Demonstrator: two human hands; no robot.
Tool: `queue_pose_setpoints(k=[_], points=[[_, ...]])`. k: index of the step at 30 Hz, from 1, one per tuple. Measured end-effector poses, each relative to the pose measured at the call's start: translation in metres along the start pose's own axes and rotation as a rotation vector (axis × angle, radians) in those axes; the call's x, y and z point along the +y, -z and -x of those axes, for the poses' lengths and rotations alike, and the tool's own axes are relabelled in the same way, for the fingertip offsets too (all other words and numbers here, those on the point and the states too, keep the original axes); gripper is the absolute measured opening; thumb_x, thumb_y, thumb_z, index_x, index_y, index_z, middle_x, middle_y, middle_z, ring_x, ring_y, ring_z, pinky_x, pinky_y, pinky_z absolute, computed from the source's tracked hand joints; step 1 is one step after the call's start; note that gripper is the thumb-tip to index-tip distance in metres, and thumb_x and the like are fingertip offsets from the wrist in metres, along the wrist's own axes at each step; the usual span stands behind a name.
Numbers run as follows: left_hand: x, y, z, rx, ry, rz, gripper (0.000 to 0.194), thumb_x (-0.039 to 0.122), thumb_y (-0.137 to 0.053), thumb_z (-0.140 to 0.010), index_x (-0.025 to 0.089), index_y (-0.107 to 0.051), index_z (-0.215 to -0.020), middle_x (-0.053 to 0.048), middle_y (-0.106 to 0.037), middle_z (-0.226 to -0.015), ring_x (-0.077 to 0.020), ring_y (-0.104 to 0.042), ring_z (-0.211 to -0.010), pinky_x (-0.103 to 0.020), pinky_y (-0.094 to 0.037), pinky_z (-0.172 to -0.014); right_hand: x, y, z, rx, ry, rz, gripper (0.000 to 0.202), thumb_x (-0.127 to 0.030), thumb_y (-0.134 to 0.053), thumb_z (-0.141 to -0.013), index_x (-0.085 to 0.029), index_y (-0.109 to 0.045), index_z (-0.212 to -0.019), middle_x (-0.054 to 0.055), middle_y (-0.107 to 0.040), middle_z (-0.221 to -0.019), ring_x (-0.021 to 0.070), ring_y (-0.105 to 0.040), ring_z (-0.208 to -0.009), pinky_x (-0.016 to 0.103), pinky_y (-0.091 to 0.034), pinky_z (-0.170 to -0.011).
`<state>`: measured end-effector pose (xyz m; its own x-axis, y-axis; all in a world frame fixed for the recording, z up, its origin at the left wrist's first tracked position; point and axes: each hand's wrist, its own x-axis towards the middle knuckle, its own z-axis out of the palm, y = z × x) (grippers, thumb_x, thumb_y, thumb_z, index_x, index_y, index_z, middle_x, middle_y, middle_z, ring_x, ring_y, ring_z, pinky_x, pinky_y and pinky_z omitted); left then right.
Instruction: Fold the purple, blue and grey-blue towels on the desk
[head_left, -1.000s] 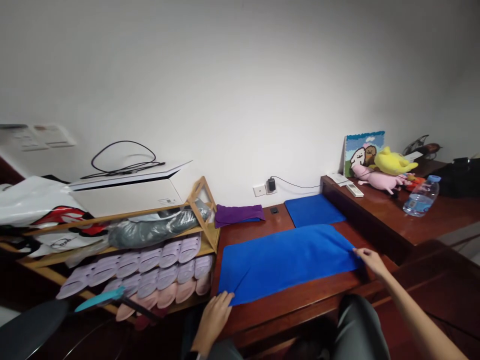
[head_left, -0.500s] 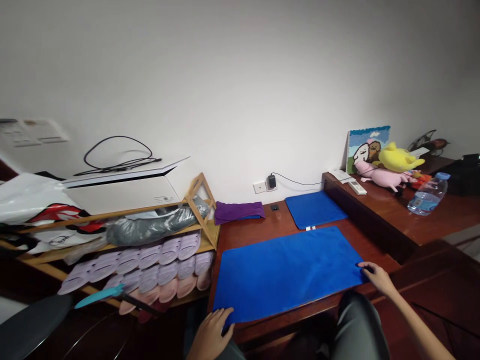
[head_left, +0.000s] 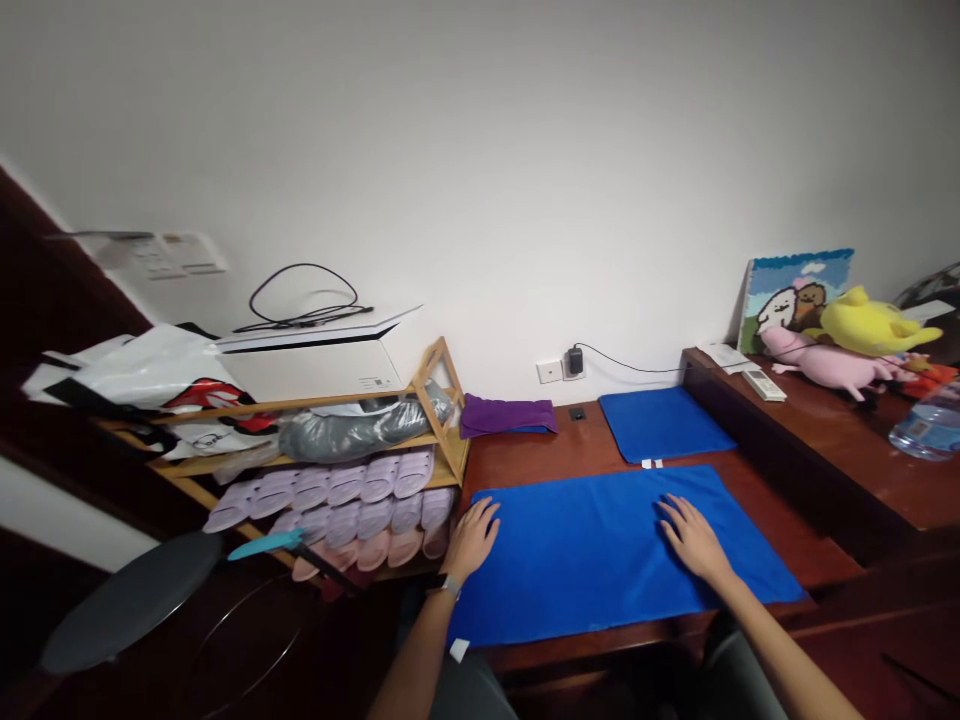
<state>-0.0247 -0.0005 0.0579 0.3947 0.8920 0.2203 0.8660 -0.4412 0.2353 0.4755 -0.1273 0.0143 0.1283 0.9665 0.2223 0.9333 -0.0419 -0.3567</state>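
A large blue cloth lies spread flat on the reddish-brown wooden table, with a white tag at its near left corner. Over its far left corner rests my left hand, fingers extended and holding nothing. My right hand is flat on the right part of the cloth, fingers spread, where the fabric shows slight creases. Behind it lies a folded blue cloth with two small white tags. A folded purple cloth sits by the wall at the back left.
Left of the table stands a wooden rack with several lilac slippers and a white box. On the raised ledge at right are a remote, plush toys and a plastic bottle. A charger is plugged into the wall.
My left hand has moved from the near left corner up to the far left corner. My right hand has left the right edge and moved inward onto the cloth. The view has shifted left.
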Motion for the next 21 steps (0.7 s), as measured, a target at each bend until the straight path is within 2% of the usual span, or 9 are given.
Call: queue_pose_setpoints(k=[2, 4, 8, 10, 12, 15, 17, 19, 21], points=[[-0.004, -0.014, -0.02, -0.052, 0.048, -0.046, 0.052, 0.041, -0.039, -0.105, 0.023, -0.057, -0.15, -0.009, -0.051, -0.162, -0.0265, -0.046, -0.15, -0.046, -0.038, -0.124, -0.009, -0.017, -0.004, -0.048, -0.016, 0.019, 0.062, -0.052, -0.032, -0.099, -0.024, -0.061, -0.147, 0.01, -0.054, -0.159, 0.0326, -0.044, -0.151, 0.056, -0.033, -0.125], [-0.011, -0.027, -0.03, -0.071, 0.107, -0.068, 0.057, 0.045, -0.038, -0.105, 0.02, -0.051, -0.155, -0.013, -0.047, -0.165, -0.0301, -0.041, -0.153, -0.05, -0.035, -0.125, -0.007, -0.028, -0.002, -0.068, -0.024, 0.036, 0.062, -0.053, -0.032, -0.1, -0.029, -0.057, -0.151, 0.006, -0.052, -0.161, 0.0315, -0.04, -0.153, 0.057, -0.03, -0.126], [-0.028, -0.046, -0.03, -0.065, 0.194, -0.097, 0.064, 0.05, -0.033, -0.105, 0.018, -0.046, -0.158, -0.017, -0.041, -0.167, -0.0342, -0.036, -0.156, -0.056, -0.031, -0.125, -0.009, -0.023, -0.007, -0.082, -0.054, 0.081, 0.059, -0.053, -0.037, -0.099, -0.03, -0.06, -0.149, 0.008, -0.056, -0.157, 0.034, -0.047, -0.149, 0.056, -0.036, -0.121], [-0.033, -0.051, -0.027, -0.043, 0.189, -0.112, 0.065, 0.053, -0.034, -0.104, 0.02, -0.046, -0.159, -0.015, -0.042, -0.167, -0.0331, -0.036, -0.156, -0.055, -0.03, -0.126, -0.034, -0.016, -0.023, -0.072, -0.046, 0.086, 0.057, -0.05, -0.04, -0.099, -0.026, -0.063, -0.146, 0.012, -0.06, -0.153, 0.0357, -0.051, -0.144, 0.056, -0.039, -0.119], [-0.036, -0.054, -0.025, 0.006, 0.152, -0.123, 0.064, 0.053, -0.035, -0.105, 0.021, -0.047, -0.158, -0.014, -0.043, -0.167, -0.032, -0.036, -0.156, -0.053, -0.03, -0.127, -0.077, -0.016, -0.046, -0.087, 0.037, 0.038, 0.058, -0.048, -0.038, -0.102, -0.022, -0.06, -0.149, 0.014, -0.057, -0.156, 0.0344, -0.049, -0.147, 0.054, -0.035, -0.122], [-0.036, -0.055, -0.027, 0.053, 0.123, -0.126, 0.062, 0.051, -0.036, -0.105, 0.022, -0.047, -0.159, -0.013, -0.042, -0.168, -0.032, -0.034, -0.157, -0.053, -0.03, -0.127, -0.155, -0.035, -0.079, -0.232, 0.212, -0.081, 0.066, -0.053, -0.029, -0.105, -0.018, -0.046, -0.159, 0.012, -0.043, -0.166, 0.0302, -0.036, -0.156, 0.05, -0.023, -0.129], [-0.037, -0.057, -0.029, 0.025, 0.153, -0.135, 0.062, 0.052, -0.036, -0.105, 0.024, -0.046, -0.16, -0.012, -0.041, -0.169, -0.0326, -0.034, -0.157, -0.054, -0.031, -0.126, -0.193, -0.054, -0.094, -0.337, 0.261, -0.125, 0.069, -0.055, -0.026, -0.106, -0.019, -0.039, -0.163, 0.01, -0.036, -0.169, 0.0279, -0.028, -0.159, 0.049, -0.019, -0.131], [-0.038, -0.059, -0.031, -0.016, 0.187, -0.153, 0.062, 0.054, -0.037, -0.106, 0.027, -0.043, -0.161, -0.011, -0.039, -0.17, -0.0321, -0.033, -0.158, -0.053, -0.03, -0.127, -0.205, -0.069, -0.103, -0.382, 0.266, -0.115, 0.068, -0.054, -0.023, -0.106, -0.021, -0.034, -0.165, 0.007, -0.031, -0.172, 0.0259, -0.023, -0.161, 0.049, -0.015, -0.132], [-0.04, -0.061, -0.031, -0.034, 0.2, -0.177, 0.063, 0.056, -0.036, -0.106, 0.028, -0.04, -0.163, -0.01, -0.035, -0.172, -0.0311, -0.031, -0.159, -0.051, -0.029, -0.127, -0.188, -0.074, -0.106, -0.376, 0.232, -0.067, 0.067, -0.053, -0.022, -0.106, -0.023, -0.031, -0.166, 0.005, -0.027, -0.173, 0.0242, -0.019, -0.162, 0.049, -0.011, -0.132]])
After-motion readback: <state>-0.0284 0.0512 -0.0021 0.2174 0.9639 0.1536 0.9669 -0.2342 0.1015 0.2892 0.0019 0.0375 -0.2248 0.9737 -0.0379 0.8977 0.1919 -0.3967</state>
